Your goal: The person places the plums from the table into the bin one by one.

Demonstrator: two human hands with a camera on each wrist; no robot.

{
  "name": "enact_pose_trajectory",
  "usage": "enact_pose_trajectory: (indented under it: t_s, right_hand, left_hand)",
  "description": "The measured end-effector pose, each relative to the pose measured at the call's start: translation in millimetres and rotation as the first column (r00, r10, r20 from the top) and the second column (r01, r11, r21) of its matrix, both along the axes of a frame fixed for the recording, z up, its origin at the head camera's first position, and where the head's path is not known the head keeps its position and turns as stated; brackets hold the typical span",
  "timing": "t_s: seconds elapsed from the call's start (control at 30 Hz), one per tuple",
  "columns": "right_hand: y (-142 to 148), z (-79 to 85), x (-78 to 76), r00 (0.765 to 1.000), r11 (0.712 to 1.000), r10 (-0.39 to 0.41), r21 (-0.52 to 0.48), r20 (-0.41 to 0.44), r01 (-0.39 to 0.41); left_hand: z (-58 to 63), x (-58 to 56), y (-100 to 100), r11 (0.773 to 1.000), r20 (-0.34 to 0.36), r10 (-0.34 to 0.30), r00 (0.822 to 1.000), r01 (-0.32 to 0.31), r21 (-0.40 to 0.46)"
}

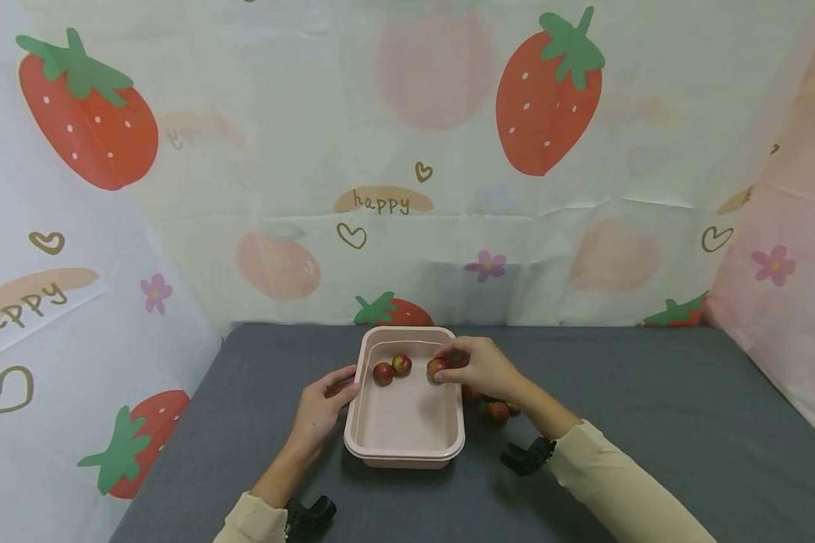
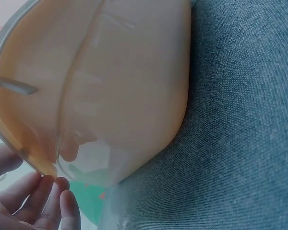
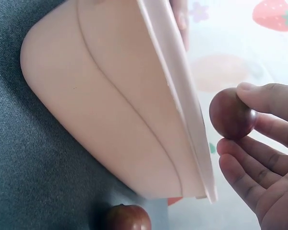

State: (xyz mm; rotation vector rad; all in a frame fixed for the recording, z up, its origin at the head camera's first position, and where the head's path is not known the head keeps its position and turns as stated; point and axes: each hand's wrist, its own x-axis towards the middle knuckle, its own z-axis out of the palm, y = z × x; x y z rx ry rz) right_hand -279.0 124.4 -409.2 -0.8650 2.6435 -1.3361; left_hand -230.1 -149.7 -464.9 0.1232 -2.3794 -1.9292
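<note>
A pale pink plastic box (image 1: 404,422) stands on the grey cloth. My left hand (image 1: 321,403) holds its left rim, with the fingertips (image 2: 62,184) against the edge in the left wrist view. Over the right part of the box, my right hand (image 1: 478,366) pinches a dark red plum (image 3: 233,114) between thumb and fingers, just beyond the rim in the right wrist view. Inside, two red and yellow plums (image 1: 383,373) lie side by side toward the far left.
More plums (image 1: 497,412) lie on the cloth right of the box, partly hidden under the right forearm. A grey cloth (image 1: 652,422) covers the table. Behind it hangs a white curtain (image 1: 278,151) printed with strawberries.
</note>
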Motion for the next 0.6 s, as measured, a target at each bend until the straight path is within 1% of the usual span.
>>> enact_pose_trajectory:
  t_s: [0.1, 0.3, 0.6]
  right_hand:
    - [-5.0, -1.9, -2.8, 1.000, 1.000, -0.002, 0.007, 0.019, 0.002]
    - [-13.0, -4.2, -8.8, 1.000, 1.000, 0.006, 0.023, 0.030, -0.007]
    - [-21.3, -7.0, -13.8, 0.999, 0.996, 0.038, 0.079, -0.018, -0.036]
  left_hand:
    - [0.2, 0.0, 0.0, 1.000, 0.002, 0.000, 1.000, 0.000, 0.003]
    - [-0.4, -0.4, -0.1, 1.000, -0.004, -0.007, 1.000, 0.007, 0.001]
    - [-1.3, -2.5, -0.6, 1.000, -0.002, -0.003, 1.000, 0.003, 0.014]
